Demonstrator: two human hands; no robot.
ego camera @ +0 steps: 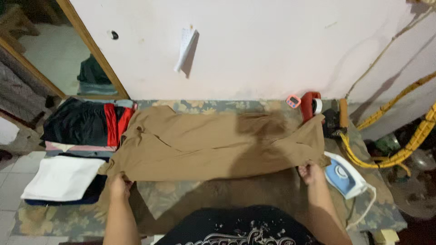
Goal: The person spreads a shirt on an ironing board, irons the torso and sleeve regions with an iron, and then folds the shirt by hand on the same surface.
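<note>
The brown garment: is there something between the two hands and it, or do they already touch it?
Nothing visible stands between. The left hand grips the brown garment at its near left edge, and the right hand grips its near right edge. The iron sits just right of the right hand.

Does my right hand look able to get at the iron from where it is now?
Probably yes. The right hand grips the brown garment's edge, and the blue and white iron lies just beside it with nothing between, though the hand would have to let go first.
</note>
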